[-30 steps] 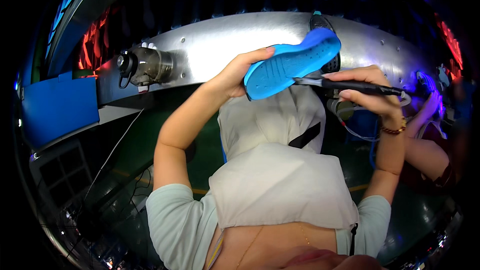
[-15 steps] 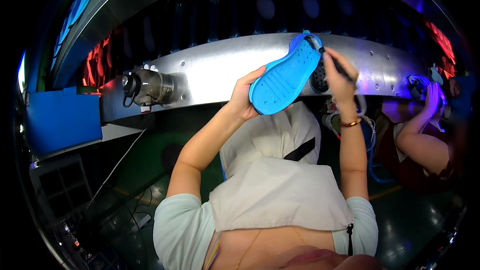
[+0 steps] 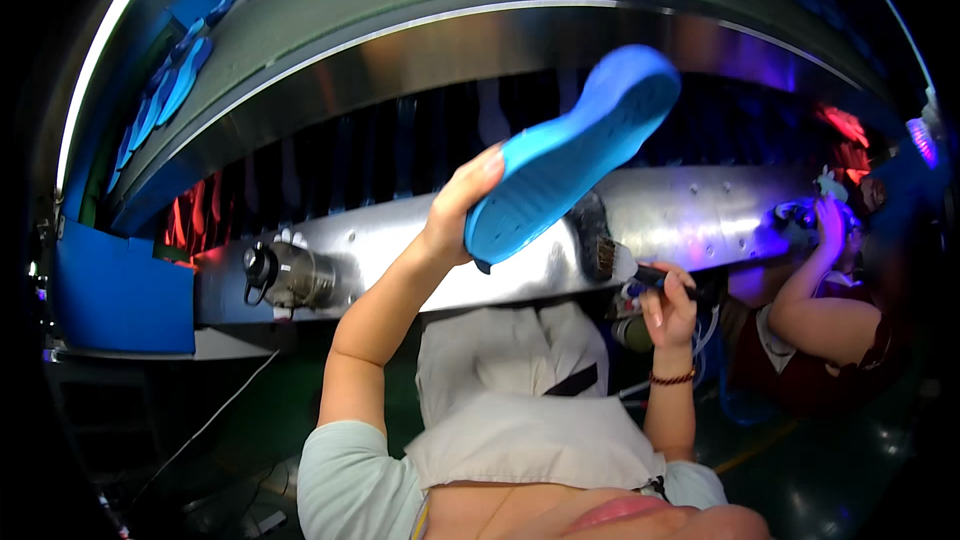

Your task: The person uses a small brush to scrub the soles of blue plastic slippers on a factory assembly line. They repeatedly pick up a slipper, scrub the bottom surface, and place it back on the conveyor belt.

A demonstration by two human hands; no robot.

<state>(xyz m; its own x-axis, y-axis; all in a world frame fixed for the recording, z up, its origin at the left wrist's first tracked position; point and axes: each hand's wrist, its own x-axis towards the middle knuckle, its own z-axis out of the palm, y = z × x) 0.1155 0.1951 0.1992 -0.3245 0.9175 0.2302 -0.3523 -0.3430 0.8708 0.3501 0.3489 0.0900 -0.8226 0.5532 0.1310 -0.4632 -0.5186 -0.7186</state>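
A blue shoe sole (image 3: 570, 165) is held up in my left hand (image 3: 455, 208), gripped at its near end, thumb on the side. The sole tilts up and away to the right, its far end blurred over the dark slots beyond the ledge. My right hand (image 3: 672, 310), lower and to the right, is closed round the dark handle of a brush (image 3: 622, 262). The brush points left; its brown bristles are at the edge of a dark, round-edged pad or dish (image 3: 590, 220) on the metal ledge, whether touching I cannot tell.
On the ledge (image 3: 400, 250) at left stands a dark translucent bottle (image 3: 292, 276), with a blue panel (image 3: 125, 290) beyond it. A green conveyor belt (image 3: 400, 35) curves across the back, carrying blue soles (image 3: 180, 80). A co-worker's arm (image 3: 805, 275) reaches in at right.
My left hand has raised the sole and tipped it away. My right hand has left the sole's far end, bringing the brush down beside the dark pad. The view has shifted, showing the belt.
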